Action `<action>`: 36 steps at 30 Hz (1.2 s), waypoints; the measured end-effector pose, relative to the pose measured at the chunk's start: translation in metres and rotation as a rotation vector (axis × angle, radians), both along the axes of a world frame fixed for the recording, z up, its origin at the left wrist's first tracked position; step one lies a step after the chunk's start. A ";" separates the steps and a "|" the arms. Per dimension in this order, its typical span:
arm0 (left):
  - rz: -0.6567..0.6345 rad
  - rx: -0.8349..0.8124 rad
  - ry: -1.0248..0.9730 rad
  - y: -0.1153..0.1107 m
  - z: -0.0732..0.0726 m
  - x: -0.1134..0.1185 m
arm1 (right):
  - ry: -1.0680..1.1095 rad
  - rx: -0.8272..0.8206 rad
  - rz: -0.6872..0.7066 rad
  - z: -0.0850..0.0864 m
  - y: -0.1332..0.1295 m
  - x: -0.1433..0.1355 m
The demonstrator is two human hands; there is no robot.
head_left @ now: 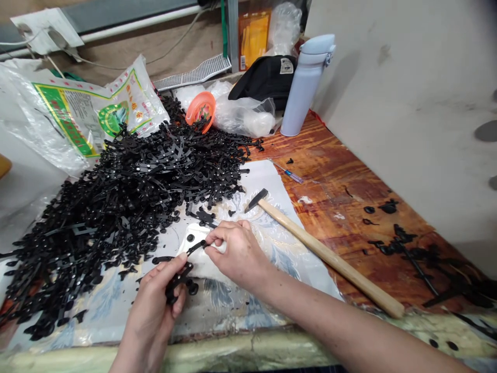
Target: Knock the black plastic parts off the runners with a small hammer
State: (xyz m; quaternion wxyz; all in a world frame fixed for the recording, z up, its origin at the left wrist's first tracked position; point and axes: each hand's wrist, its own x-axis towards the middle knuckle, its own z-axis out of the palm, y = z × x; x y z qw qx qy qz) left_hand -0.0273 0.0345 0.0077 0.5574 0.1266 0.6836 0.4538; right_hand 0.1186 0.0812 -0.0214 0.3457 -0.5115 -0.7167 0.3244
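My left hand [157, 295] is closed round a black linked part [179, 282], whose round knobs stick out to the right of the fingers. A thin curved arm of black plastic runs from it up to my right hand [236, 254], which pinches the arm's far end between thumb and fingers. Both hands are over a white block [200, 264] with a round black piece [190, 238] on its top. Just behind the right hand lie a few loose black parts [202, 215].
A large heap of black parts [155, 171] covers the left side. To the right lie a hammer [330, 256] and a small screwdriver [291, 174]. Farther back are a blue bottle [306, 85], an orange dish [201, 110], a black cap [267, 77] and plastic bags [89, 114].
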 end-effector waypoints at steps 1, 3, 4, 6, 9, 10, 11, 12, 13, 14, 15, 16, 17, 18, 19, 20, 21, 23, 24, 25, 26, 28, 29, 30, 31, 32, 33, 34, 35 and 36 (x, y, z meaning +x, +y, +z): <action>-0.003 0.006 0.000 0.000 -0.001 0.000 | -0.001 0.001 -0.001 0.000 0.000 0.000; -0.007 0.015 0.007 -0.001 -0.002 -0.001 | -0.002 0.002 -0.003 -0.001 0.000 0.000; -0.009 0.018 0.011 -0.001 -0.002 -0.001 | -0.002 0.003 -0.005 -0.001 0.000 0.000; -0.010 0.025 0.018 -0.002 -0.003 -0.001 | 0.000 0.006 -0.009 -0.002 0.000 -0.001; -0.008 0.043 0.019 -0.002 -0.003 0.000 | 0.006 0.012 -0.014 -0.003 0.000 -0.001; -0.012 0.046 0.016 -0.002 -0.003 -0.001 | 0.008 0.014 -0.017 -0.003 0.000 -0.001; -0.016 0.044 0.014 -0.002 -0.004 -0.001 | 0.010 0.016 -0.018 -0.004 0.000 -0.001; -0.023 0.040 0.010 -0.002 -0.004 -0.001 | 0.012 0.018 -0.018 -0.004 0.000 -0.001; -0.029 0.036 0.005 -0.003 -0.004 -0.001 | 0.013 0.020 -0.017 -0.004 0.000 -0.001; -0.034 0.031 0.003 -0.003 -0.003 -0.001 | 0.014 0.022 -0.016 -0.004 0.000 -0.001; -0.036 0.026 0.002 -0.003 -0.003 -0.001 | 0.015 0.023 -0.014 -0.005 0.000 -0.001; -0.037 0.019 0.003 -0.003 -0.003 0.000 | 0.017 0.024 -0.013 -0.005 0.000 -0.001; -0.036 0.012 0.006 -0.003 -0.002 0.000 | 0.018 0.025 -0.012 -0.005 0.000 -0.001; -0.033 0.004 0.010 -0.003 -0.002 0.000 | 0.019 0.026 -0.012 -0.005 -0.001 0.000; -0.030 -0.003 0.014 -0.003 -0.002 0.000 | 0.020 0.027 -0.011 -0.006 -0.001 0.000; -0.029 -0.009 0.017 -0.003 -0.002 0.000 | 0.021 0.028 -0.011 -0.006 -0.001 0.000; -0.030 -0.010 0.018 -0.003 -0.002 0.000 | 0.020 0.028 -0.011 -0.007 -0.001 0.000; -0.036 -0.010 0.021 -0.002 -0.003 -0.001 | 0.017 0.026 -0.010 -0.008 -0.001 -0.002; -0.035 -0.010 0.024 -0.002 -0.004 -0.001 | 0.013 0.025 -0.009 -0.009 -0.001 -0.003; -0.031 -0.007 0.030 -0.002 -0.005 -0.002 | 0.008 0.022 -0.006 -0.009 0.000 -0.004; -0.019 -0.001 0.038 -0.002 -0.006 -0.002 | 0.003 0.020 0.001 -0.008 0.000 -0.004; 0.001 0.010 0.050 -0.003 -0.008 -0.002 | -0.009 0.016 0.028 -0.003 0.000 0.001; 0.006 0.014 0.053 -0.004 -0.008 -0.002 | -0.004 0.014 0.044 0.002 0.000 0.006; 0.009 0.016 0.054 -0.004 -0.009 -0.002 | -0.012 0.024 0.053 0.008 -0.001 0.015; 0.011 0.016 0.056 -0.004 -0.009 -0.001 | -0.045 0.044 0.047 0.015 -0.002 0.025; 0.010 0.012 0.056 -0.004 -0.009 -0.001 | -0.082 0.064 0.021 0.022 -0.004 0.037; 0.009 0.009 0.056 -0.004 -0.009 -0.001 | -0.233 0.122 -0.038 0.027 -0.006 0.051; 0.010 0.006 0.057 -0.004 -0.010 -0.001 | -0.402 0.146 -0.127 0.030 -0.008 0.064; 0.009 0.002 0.058 -0.003 -0.010 -0.001 | -0.562 0.127 -0.228 0.030 -0.009 0.077; 0.007 0.000 0.059 -0.003 -0.010 -0.001 | -0.688 0.088 -0.299 0.028 -0.011 0.088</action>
